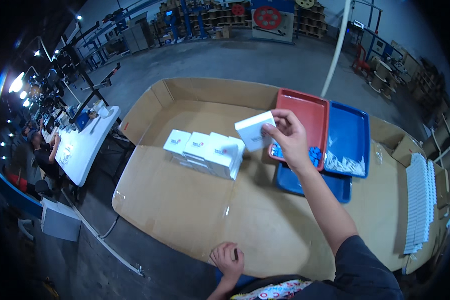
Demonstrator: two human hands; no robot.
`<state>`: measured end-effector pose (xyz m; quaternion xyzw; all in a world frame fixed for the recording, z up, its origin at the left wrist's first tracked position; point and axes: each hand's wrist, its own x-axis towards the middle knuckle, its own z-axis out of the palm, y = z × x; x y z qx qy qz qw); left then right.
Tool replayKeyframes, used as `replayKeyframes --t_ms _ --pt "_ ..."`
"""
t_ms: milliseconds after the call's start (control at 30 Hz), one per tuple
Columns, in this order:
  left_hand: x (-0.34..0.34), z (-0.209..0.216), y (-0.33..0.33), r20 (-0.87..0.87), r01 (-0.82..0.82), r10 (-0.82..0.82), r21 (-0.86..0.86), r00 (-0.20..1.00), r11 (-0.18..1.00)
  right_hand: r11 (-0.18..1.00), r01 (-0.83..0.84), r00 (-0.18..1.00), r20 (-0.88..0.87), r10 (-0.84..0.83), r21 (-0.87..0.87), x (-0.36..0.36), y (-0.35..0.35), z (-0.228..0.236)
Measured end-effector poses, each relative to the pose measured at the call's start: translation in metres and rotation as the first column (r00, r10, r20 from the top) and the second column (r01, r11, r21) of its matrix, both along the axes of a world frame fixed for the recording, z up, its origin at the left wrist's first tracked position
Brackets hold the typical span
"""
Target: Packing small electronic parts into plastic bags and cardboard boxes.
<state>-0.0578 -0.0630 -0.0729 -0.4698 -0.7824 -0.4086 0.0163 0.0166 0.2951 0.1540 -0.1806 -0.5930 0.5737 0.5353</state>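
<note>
My right hand [291,136] pinches a small white box [255,131] between thumb and fingers, raised above the cardboard surface. Dark print shows on the face of this box. To its left, several similar white boxes [205,150] stand stacked in a stepped row on the cardboard. My left hand [227,259] is at the near edge of the cardboard, fingers curled in. A small dark spot shows by its thumb; what it is, I cannot tell.
Right of the boxes, a red tray [305,102] holds blue pieces; a blue tray [352,117] holds white pieces. Another blue tray [342,187] sits partly beneath. Long rows of white boxes [419,205] line the far right. People sit by a white table [97,132] at left.
</note>
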Motion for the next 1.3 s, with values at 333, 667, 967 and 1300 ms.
replayKeyframes --t_ms 333,667,967,1300 --pt "0.038 0.071 0.022 0.746 0.348 -0.372 0.199 0.553 0.916 0.846 0.021 1.0 0.031 -0.005 -0.532 0.156 -0.179 -0.119" --pt "0.138 0.088 0.075 0.929 0.719 0.114 0.191 -0.352 0.668 0.959 0.281 0.78 0.589 -0.212 -0.027 0.247 -0.255 -0.134" --pt "0.157 0.083 0.081 0.953 0.6 -0.149 0.284 -0.266 0.747 0.836 0.208 0.757 0.458 -0.466 0.508 0.227 -0.243 -0.14" --pt "0.133 0.142 0.083 0.972 0.584 -0.233 0.191 -0.004 0.789 0.773 0.261 0.851 0.24 -0.467 0.578 0.172 -0.216 -0.137"
